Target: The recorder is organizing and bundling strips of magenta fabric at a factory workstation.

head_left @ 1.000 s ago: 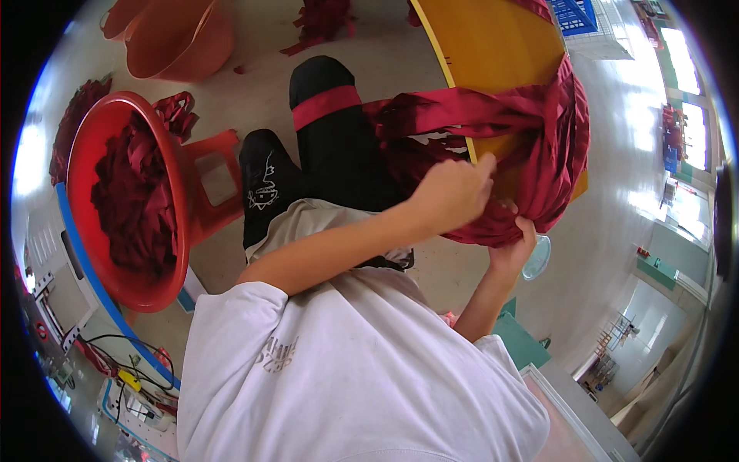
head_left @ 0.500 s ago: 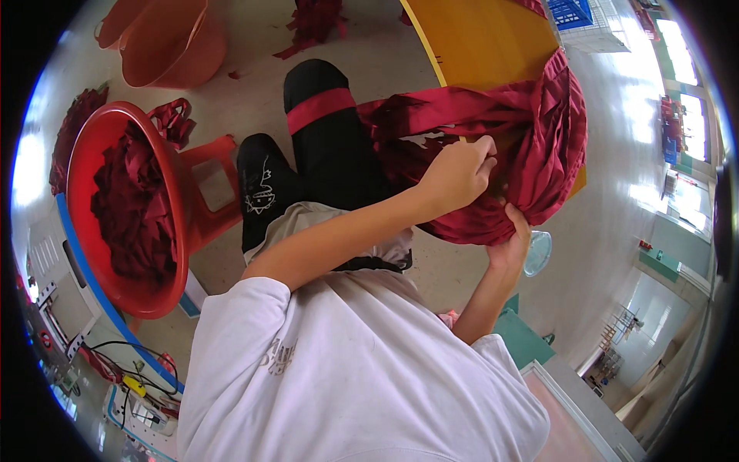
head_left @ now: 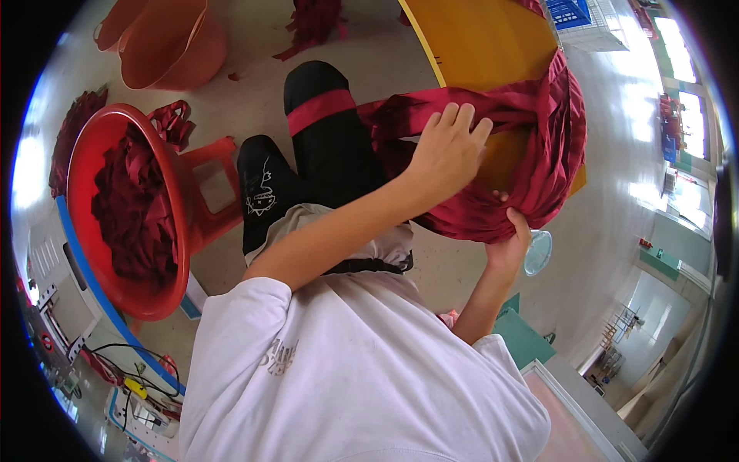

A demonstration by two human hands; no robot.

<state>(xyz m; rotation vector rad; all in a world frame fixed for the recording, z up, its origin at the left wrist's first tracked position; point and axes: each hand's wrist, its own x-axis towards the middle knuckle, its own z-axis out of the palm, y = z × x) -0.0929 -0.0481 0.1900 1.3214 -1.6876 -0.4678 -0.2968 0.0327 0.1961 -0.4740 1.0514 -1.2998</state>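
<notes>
A thick looped bundle of dark red fabric strips (head_left: pixel 550 146) lies to the right of my legs, partly over a yellow board (head_left: pixel 485 46). My right hand (head_left: pixel 512 242) grips the bundle's near edge, thumb on the outside and fingertips showing at the inner side. Reaching across from the left, my left hand (head_left: pixel 450 150) is over the loop's left part with its fingers apart and slightly bent. I see nothing held in it, though its palm side is hidden. Yellow surface shows through the loop's opening. A red band (head_left: pixel 319 110) crosses one black trouser leg.
At left, a red basin (head_left: pixel 181 254) of dark red fabric pieces (head_left: pixel 135 208) stands by a red stool (head_left: pixel 212 189). Orange tubs (head_left: pixel 173 46) are at far left. More fabric scraps (head_left: pixel 315 23) lie on the floor ahead. A clear round object (head_left: pixel 538 254) is beside my right wrist.
My left hand has gone from closed fingers inside the loop to spread fingers, a little farther away and left. The loop's opening shows more yellow. My right hand keeps its grip.
</notes>
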